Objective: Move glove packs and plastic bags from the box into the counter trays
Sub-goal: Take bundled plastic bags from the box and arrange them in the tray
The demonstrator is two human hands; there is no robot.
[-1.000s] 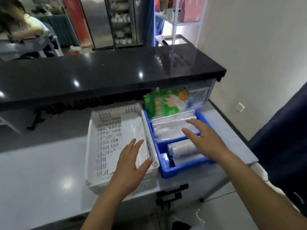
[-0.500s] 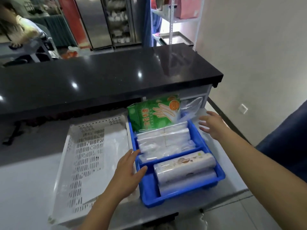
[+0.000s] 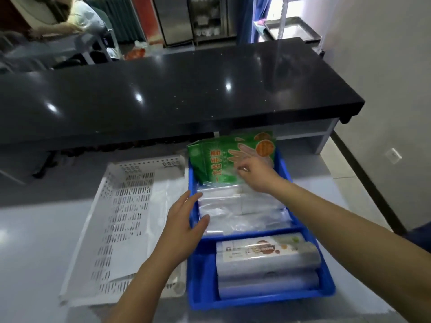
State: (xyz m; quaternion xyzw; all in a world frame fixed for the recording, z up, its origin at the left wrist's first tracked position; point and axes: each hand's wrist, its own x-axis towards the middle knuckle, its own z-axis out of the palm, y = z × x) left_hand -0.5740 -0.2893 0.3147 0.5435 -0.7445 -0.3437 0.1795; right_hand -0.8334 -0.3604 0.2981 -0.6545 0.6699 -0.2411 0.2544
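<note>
A blue tray point(image 3: 203, 271) sits on the grey counter. Green glove packs point(image 3: 217, 159) stand upright at its far end. Clear plastic bags point(image 3: 235, 206) lie stacked in its middle section, and two wrapped rolls point(image 3: 265, 259) fill the near section. My right hand point(image 3: 254, 171) reaches over the tray with its fingertips on the front of the green glove packs and the top edge of the clear bags. My left hand point(image 3: 182, 224) lies flat with straight fingers on the tray's left wall. A white perforated tray point(image 3: 121, 220) lies to the left with a thin white sheet in it.
A black glossy counter top point(image 3: 163, 89) runs across the back, overhanging the work surface. A beige wall point(image 3: 384, 78) closes the right side. A person sits at a table point(image 3: 58, 43) at the far left. Metal shelving with trays point(image 3: 291, 29) stands at the back right.
My right hand moved from the tray's right outer side in over the tray to the green glove packs. My left hand stayed at the blue tray's left wall. The view moved closer.
</note>
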